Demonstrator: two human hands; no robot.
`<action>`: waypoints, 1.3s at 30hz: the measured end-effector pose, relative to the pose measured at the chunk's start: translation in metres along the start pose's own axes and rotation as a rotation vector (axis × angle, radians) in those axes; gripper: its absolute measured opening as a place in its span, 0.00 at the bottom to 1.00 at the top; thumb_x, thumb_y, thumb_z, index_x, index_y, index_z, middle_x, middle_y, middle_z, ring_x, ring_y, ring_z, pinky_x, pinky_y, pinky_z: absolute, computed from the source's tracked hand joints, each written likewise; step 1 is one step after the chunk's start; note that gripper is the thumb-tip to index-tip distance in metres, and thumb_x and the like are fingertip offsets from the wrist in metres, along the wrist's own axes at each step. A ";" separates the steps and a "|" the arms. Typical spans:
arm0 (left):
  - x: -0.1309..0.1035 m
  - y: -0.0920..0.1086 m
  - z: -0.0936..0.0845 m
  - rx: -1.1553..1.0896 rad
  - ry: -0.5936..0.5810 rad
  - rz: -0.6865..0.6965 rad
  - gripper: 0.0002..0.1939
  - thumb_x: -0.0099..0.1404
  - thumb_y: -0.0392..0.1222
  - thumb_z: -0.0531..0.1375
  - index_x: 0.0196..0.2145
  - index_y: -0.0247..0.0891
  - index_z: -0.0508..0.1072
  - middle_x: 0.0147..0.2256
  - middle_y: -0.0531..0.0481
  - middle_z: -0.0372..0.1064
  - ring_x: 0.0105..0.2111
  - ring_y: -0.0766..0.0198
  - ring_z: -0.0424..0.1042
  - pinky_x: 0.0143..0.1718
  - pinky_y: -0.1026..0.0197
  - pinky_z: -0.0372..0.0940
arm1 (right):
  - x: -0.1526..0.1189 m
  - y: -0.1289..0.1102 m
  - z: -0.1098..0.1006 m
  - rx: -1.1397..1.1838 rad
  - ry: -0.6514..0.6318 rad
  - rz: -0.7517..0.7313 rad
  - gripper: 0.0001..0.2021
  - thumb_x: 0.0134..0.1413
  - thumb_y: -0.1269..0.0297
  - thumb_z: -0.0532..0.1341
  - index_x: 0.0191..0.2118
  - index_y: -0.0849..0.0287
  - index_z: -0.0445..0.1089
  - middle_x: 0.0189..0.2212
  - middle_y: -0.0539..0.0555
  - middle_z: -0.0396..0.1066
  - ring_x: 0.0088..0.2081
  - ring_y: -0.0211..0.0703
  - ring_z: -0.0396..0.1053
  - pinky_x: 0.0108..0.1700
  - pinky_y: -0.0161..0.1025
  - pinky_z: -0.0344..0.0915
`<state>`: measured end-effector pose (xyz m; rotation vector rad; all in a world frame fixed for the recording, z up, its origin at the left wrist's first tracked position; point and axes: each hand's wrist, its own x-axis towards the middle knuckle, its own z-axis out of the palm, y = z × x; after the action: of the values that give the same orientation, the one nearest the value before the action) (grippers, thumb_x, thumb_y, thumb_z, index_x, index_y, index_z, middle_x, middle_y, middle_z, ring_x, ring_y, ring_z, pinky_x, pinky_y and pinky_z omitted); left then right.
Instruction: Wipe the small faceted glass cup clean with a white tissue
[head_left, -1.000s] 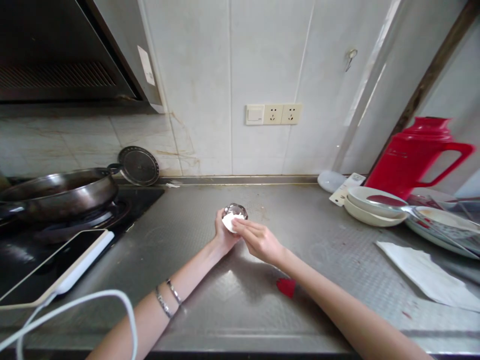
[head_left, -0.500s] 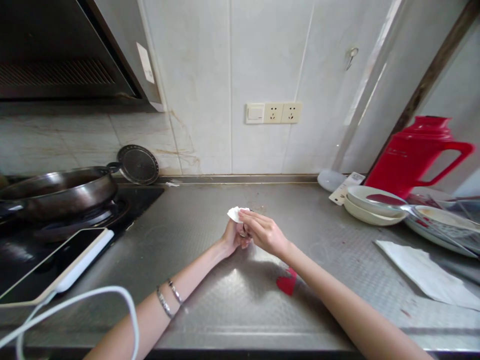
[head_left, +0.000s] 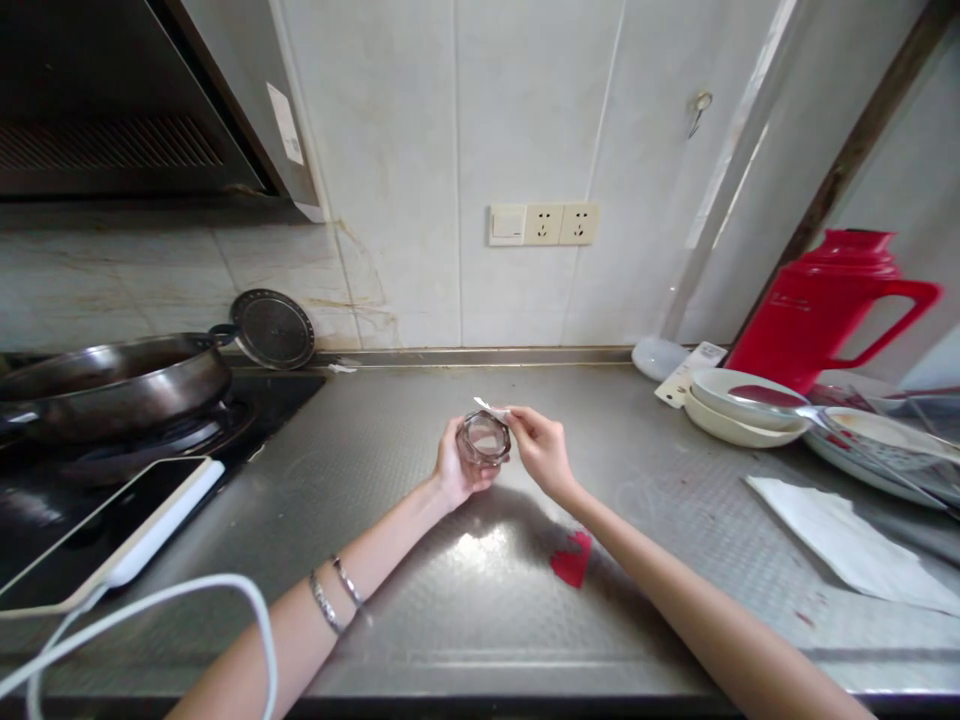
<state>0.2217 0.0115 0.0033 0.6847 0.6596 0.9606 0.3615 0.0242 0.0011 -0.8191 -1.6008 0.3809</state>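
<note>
My left hand [head_left: 459,470] is wrapped round a small clear glass cup [head_left: 484,440], its round mouth tipped toward me above the metal counter [head_left: 390,420]. Between the fingers of my right hand [head_left: 546,448] is a piece of white tissue [head_left: 490,408], pinched at the cup's far rim. Part of the tissue is hidden by those fingers. A red heart-shaped patch [head_left: 571,560] shows on the counter below my right forearm.
Left lies a black cooktop with a steel pan [head_left: 127,385], beside a phone [head_left: 97,520] with a white cable [head_left: 225,580]. At right are a red thermos flask [head_left: 821,310], stacked bowls [head_left: 742,425], a patterned dish [head_left: 885,445] and a white paper sheet [head_left: 847,540].
My right hand has drawn slightly right and back from over the cup with the tissue, uncovering the cup's mouth. The cup stays in my left hand.
</note>
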 end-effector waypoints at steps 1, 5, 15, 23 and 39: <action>0.000 0.002 -0.001 -0.019 0.002 -0.006 0.29 0.63 0.59 0.42 0.39 0.32 0.70 0.24 0.40 0.71 0.11 0.68 0.57 0.10 0.70 0.43 | -0.001 0.000 0.001 -0.001 0.003 0.010 0.13 0.60 0.61 0.56 0.38 0.58 0.77 0.27 0.52 0.78 0.26 0.41 0.73 0.27 0.33 0.68; 0.001 0.007 -0.003 -0.086 0.026 -0.020 0.29 0.64 0.58 0.41 0.38 0.32 0.71 0.25 0.36 0.71 0.12 0.69 0.56 0.10 0.70 0.43 | -0.003 0.000 0.003 -0.033 0.016 0.022 0.14 0.61 0.59 0.55 0.39 0.58 0.76 0.28 0.54 0.78 0.30 0.44 0.74 0.30 0.35 0.69; 0.004 0.017 -0.009 -0.252 0.059 0.066 0.24 0.64 0.47 0.43 0.31 0.26 0.71 0.24 0.34 0.69 0.13 0.71 0.55 0.10 0.72 0.44 | -0.011 -0.002 0.004 -0.105 -0.040 -0.145 0.11 0.61 0.66 0.55 0.43 0.59 0.75 0.32 0.53 0.78 0.30 0.39 0.75 0.33 0.32 0.70; 0.005 0.021 -0.008 -0.363 0.221 0.117 0.18 0.64 0.44 0.46 0.28 0.30 0.70 0.18 0.46 0.65 0.12 0.68 0.58 0.10 0.69 0.44 | -0.017 0.010 0.005 -0.133 -0.175 -0.603 0.18 0.61 0.76 0.54 0.54 0.55 0.68 0.47 0.57 0.74 0.53 0.45 0.69 0.52 0.43 0.71; 0.003 0.002 0.000 -0.136 0.151 0.082 0.26 0.64 0.62 0.48 0.23 0.36 0.64 0.14 0.54 0.55 0.15 0.69 0.55 0.17 0.63 0.46 | -0.012 -0.006 -0.006 -0.293 -0.370 -0.952 0.20 0.62 0.77 0.53 0.59 0.69 0.60 0.48 0.64 0.73 0.60 0.49 0.60 0.56 0.46 0.69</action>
<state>0.2221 0.0145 0.0045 0.5258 0.6963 1.1302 0.3655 0.0108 -0.0028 -0.1174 -2.2191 -0.4187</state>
